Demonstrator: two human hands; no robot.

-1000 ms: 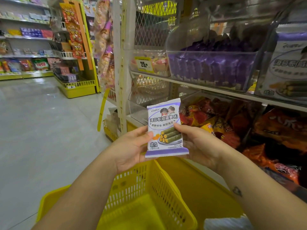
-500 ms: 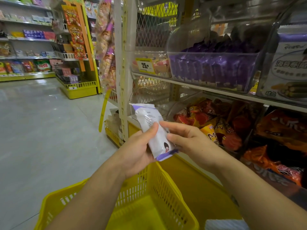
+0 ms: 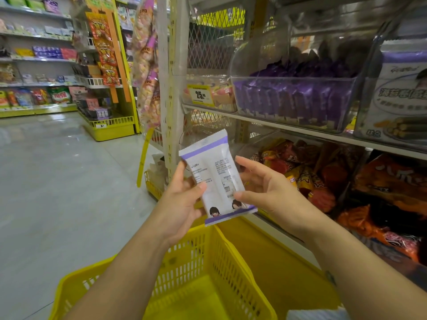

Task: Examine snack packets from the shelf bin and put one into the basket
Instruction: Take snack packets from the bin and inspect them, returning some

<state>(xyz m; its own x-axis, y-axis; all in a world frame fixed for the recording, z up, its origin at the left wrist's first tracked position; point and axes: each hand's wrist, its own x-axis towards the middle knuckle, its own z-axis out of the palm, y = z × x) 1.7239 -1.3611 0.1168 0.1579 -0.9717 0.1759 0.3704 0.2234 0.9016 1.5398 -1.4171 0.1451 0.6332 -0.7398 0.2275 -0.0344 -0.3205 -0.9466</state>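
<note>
A white snack packet (image 3: 215,176) with purple bands at both ends is held up in front of me, its printed back side facing me. My left hand (image 3: 180,199) pinches its left edge and my right hand (image 3: 265,188) pinches its right edge. Below the packet stands a yellow plastic basket (image 3: 208,257), open and with nothing visible inside. On the upper shelf a clear bin (image 3: 293,100) holds several purple packets of the same kind.
To the right of the purple bin is a large display packet (image 3: 397,93). The lower shelf bins (image 3: 312,172) hold orange and red snack bags. A white shelf upright (image 3: 171,88) stands behind the packet. The grey floor aisle (image 3: 57,181) opens to the left.
The packet was turned over between both hands, from its front side facing me to its back side. It now sits a little higher above the basket.
</note>
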